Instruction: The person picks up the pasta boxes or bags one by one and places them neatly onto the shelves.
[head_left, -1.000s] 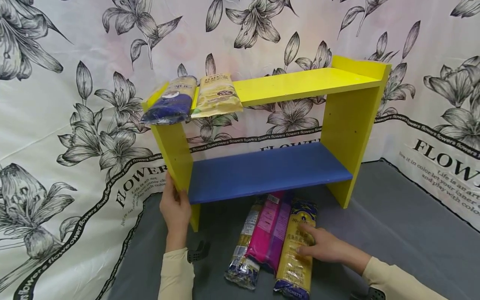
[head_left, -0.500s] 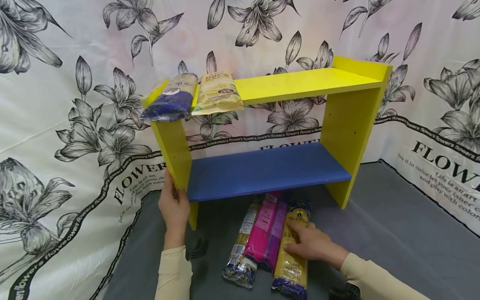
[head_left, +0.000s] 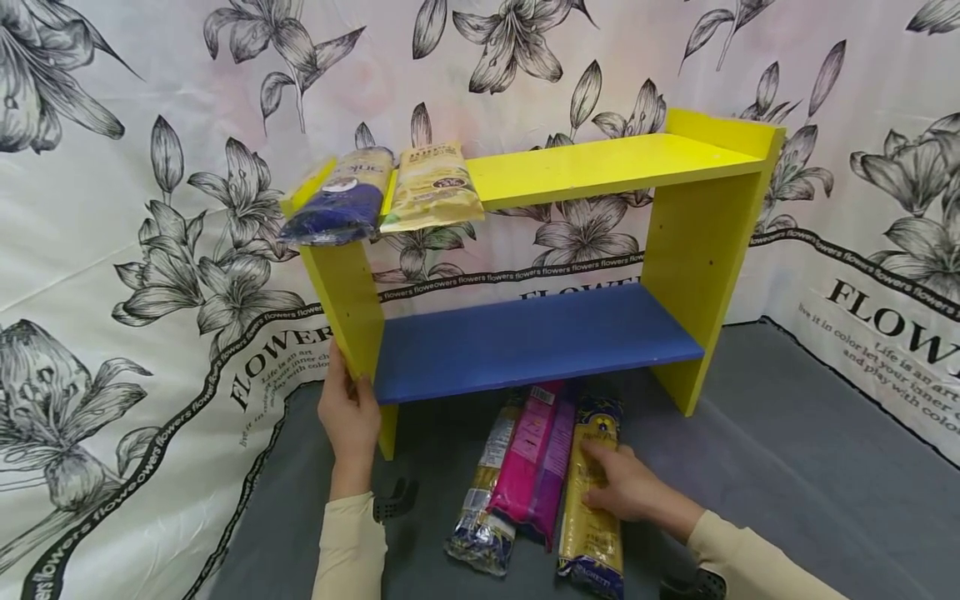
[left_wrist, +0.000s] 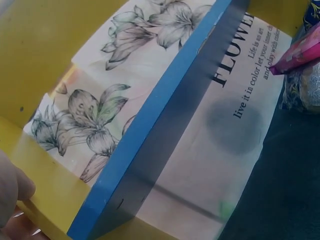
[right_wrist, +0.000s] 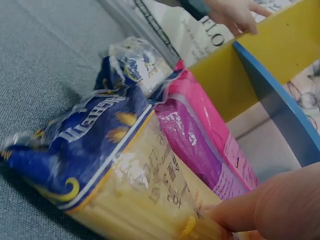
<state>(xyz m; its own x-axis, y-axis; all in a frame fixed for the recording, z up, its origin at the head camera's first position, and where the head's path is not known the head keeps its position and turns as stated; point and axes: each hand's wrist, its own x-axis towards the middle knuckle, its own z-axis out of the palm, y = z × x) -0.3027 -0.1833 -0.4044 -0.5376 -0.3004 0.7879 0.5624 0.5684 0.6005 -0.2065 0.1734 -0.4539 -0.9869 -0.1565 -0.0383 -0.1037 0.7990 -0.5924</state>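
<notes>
My left hand [head_left: 351,417] grips the left yellow side panel [head_left: 347,312] of a small shelf unit, thumb on its front edge. In the left wrist view part of that hand [left_wrist: 12,190] shows at the panel. My right hand [head_left: 637,492] holds a yellow and blue spaghetti pack [head_left: 591,542] from its right side, under the front of the blue shelf board [head_left: 525,342]. In the right wrist view the pack's blue end [right_wrist: 95,135] points towards the camera. Left of it lie a pink and purple pack [head_left: 525,475] and a clear pack with blue ends [head_left: 480,521].
On the yellow top board [head_left: 585,171] lie a blue and beige bag [head_left: 345,196] and a yellow bag [head_left: 435,187], both at the left end. A flower-printed cloth [head_left: 187,83] hangs behind. Grey cloth [head_left: 795,483] covers the surface below.
The right hand and spaghetti pack shifted left at first. Since then the pack's near end has swung slightly right, opening a gap beside the pink pack. The left hand stays on the panel.
</notes>
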